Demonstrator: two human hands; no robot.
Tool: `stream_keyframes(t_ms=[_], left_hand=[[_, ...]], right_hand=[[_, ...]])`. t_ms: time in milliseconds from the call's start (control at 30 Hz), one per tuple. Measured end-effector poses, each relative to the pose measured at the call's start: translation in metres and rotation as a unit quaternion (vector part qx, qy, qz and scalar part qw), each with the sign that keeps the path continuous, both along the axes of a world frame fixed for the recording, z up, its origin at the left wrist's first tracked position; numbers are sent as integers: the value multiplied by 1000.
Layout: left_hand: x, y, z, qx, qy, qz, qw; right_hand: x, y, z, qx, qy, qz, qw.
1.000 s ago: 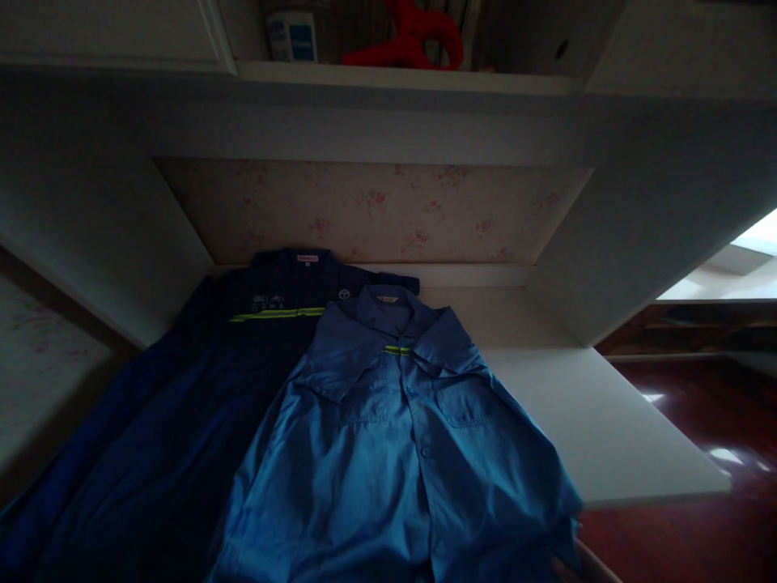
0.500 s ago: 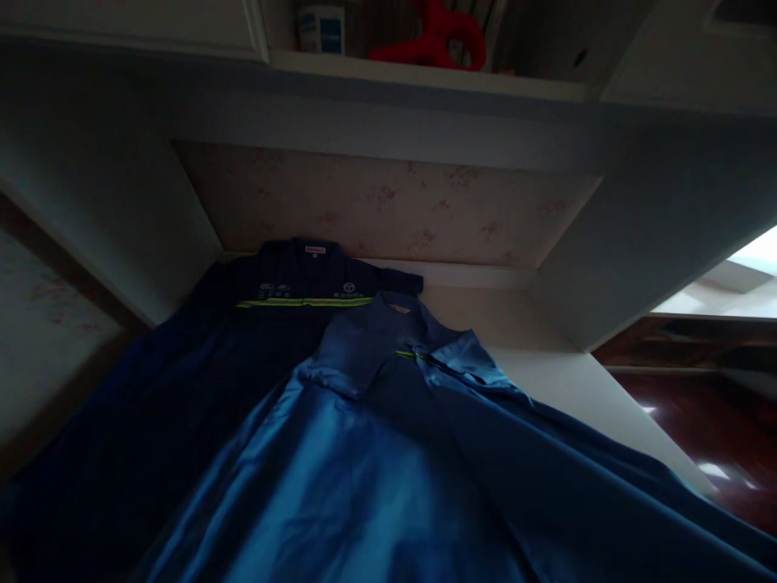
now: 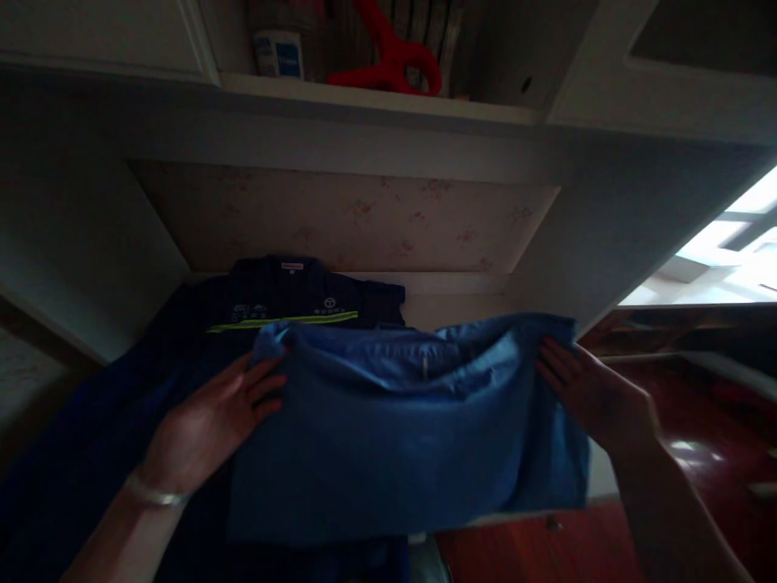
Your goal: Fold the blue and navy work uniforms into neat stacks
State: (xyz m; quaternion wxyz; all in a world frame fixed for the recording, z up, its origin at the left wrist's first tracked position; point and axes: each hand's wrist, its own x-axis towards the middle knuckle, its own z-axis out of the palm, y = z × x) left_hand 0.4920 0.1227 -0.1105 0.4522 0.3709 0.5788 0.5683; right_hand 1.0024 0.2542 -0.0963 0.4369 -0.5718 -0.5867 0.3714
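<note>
A blue shirt (image 3: 388, 453) hangs between my two hands, stretched sideways with a sagging, loose upper edge; its collar is not visible. My left hand (image 3: 212, 413), with a bracelet at the wrist, pinches its upper left corner. At the upper right corner, my right hand (image 3: 592, 389) grips the cloth, fingers in front. Behind and to the left, a dark navy work jacket (image 3: 151, 389) with a yellow-green stripe and pale chest prints lies spread out on a white surface (image 3: 449, 308).
Overhead runs a white shelf (image 3: 376, 101) holding a red-handled tool (image 3: 394, 73) and a labelled container (image 3: 278, 55). White side panels and a floral back panel (image 3: 352, 219) enclose the nook. Reddish flooring (image 3: 540, 542) shows below and right; a bright window (image 3: 734, 235) is at far right.
Both hands have come into view, holding the blue shirt. Previously lying flat with its collar showing, it is now lifted and folded over. The camera view has shifted slightly.
</note>
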Motion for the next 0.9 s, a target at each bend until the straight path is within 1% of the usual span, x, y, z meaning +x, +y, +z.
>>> stream_keyframes(t_ms=[33, 67, 100, 133, 167, 233, 267, 300, 333, 400, 500, 633, 700, 800, 900], left_hand=[[2, 26, -4, 9, 1, -22, 1000], [5, 50, -11, 16, 25, -40, 999], [10, 70, -21, 16, 95, -35, 995], [15, 86, -33, 20, 187, -29, 982], [22, 99, -46, 25, 286, -28, 958], [37, 112, -72, 35, 451, -56, 890], [44, 115, -83, 33, 509, -76, 857], [51, 117, -93, 24, 552, -94, 828], [57, 118, -100, 11, 583, -110, 805], [65, 122, -109, -12, 621, -139, 771], [74, 137, -116, -15, 650, -170, 741], [94, 173, -125, -5, 665, -193, 721], [109, 193, -127, 1, 671, -200, 713], [135, 225, -129, 33, 686, -194, 701], [158, 258, -131, 44, 684, -204, 699]], right_hand=[[-14, 19, -2, -16, 32, 11, 999], [-29, 37, -8, -36, 10, -13, 999], [-45, 52, -18, -43, -49, -36, 997], [-61, 64, -31, -37, -135, -49, 989], [-75, 72, -46, -23, -231, -51, 971], [-98, 77, -79, -7, -407, -14, 913], [-105, 76, -94, -16, -469, 8, 883], [-109, 74, -108, -34, -510, 25, 859], [-110, 73, -119, -54, -535, 38, 842], [-104, 77, -131, -79, -557, 47, 826], [-83, 98, -135, -86, -562, 49, 821], [-52, 139, -134, -85, -569, 48, 817], [-38, 161, -135, -77, -571, 44, 816], [-15, 194, -138, -75, -566, 38, 820], [10, 226, -140, -73, -564, 32, 822]])
